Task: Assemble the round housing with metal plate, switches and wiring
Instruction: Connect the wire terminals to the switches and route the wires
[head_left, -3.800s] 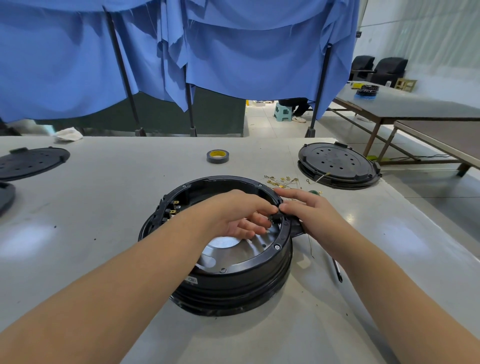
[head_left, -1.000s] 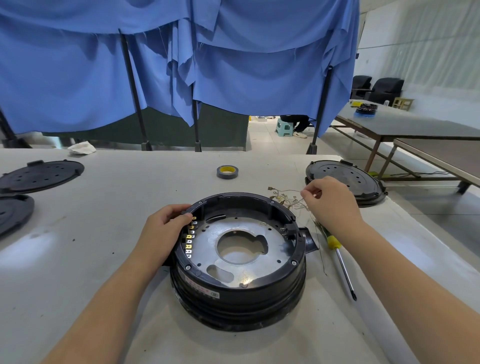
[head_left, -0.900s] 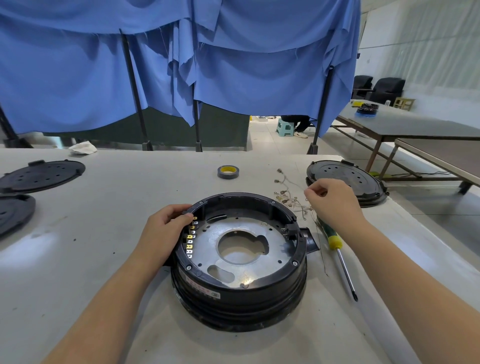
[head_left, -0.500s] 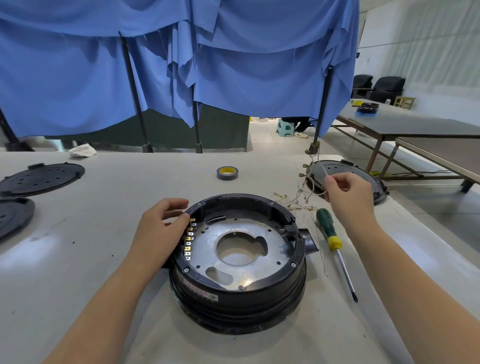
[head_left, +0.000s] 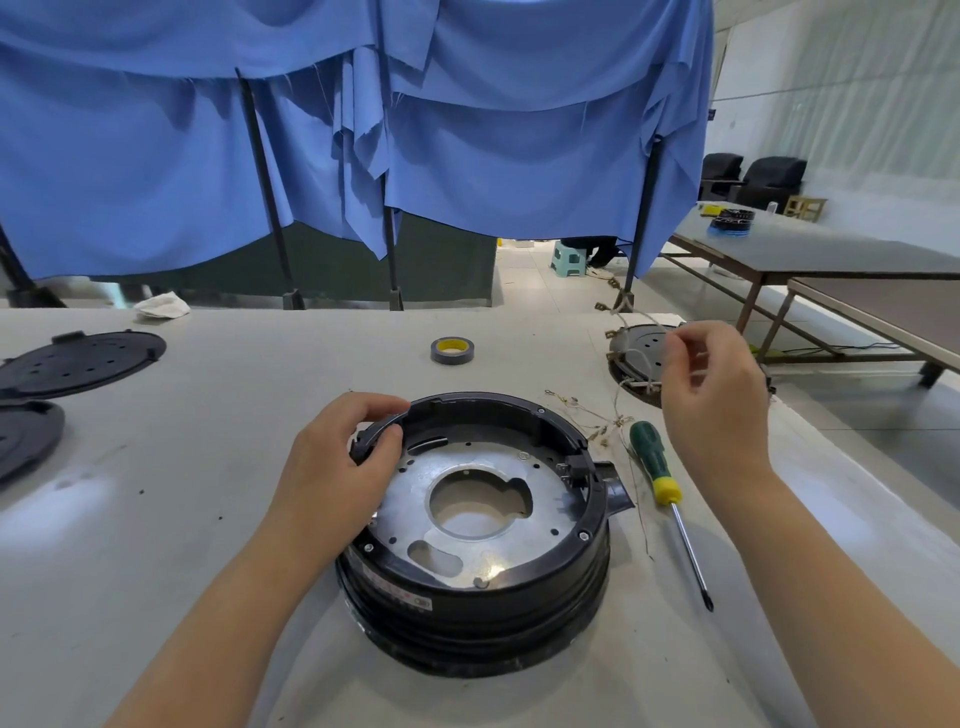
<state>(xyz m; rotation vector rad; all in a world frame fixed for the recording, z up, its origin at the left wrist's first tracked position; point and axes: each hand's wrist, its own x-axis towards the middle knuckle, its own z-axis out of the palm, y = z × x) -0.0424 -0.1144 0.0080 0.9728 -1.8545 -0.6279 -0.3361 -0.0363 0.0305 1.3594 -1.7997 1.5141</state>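
Note:
The round black housing (head_left: 483, 587) sits on the table in front of me, with the metal plate (head_left: 467, 551) lying inside it. My left hand (head_left: 337, 462) grips the housing's left rim, thumb inside, fingers curled over the edge. My right hand (head_left: 711, 395) is raised to the right of the housing and pinches a bundle of pale wires (head_left: 631, 358) with small metal terminals, lifted off the table. More loose wires (head_left: 587, 415) lie on the table beside the housing. A small switch part (head_left: 571, 465) sits at the inner right rim.
A green and yellow screwdriver (head_left: 662, 478) lies right of the housing. A tape roll (head_left: 452, 349) sits further back. Black round covers lie at the left (head_left: 78, 358) and behind my right hand (head_left: 636, 353). Blue curtains hang behind the table.
My right hand has lifted the wire bundle up and to the right, off the table. My left hand has shifted its grip further over the housing's left rim, covering the terminals.

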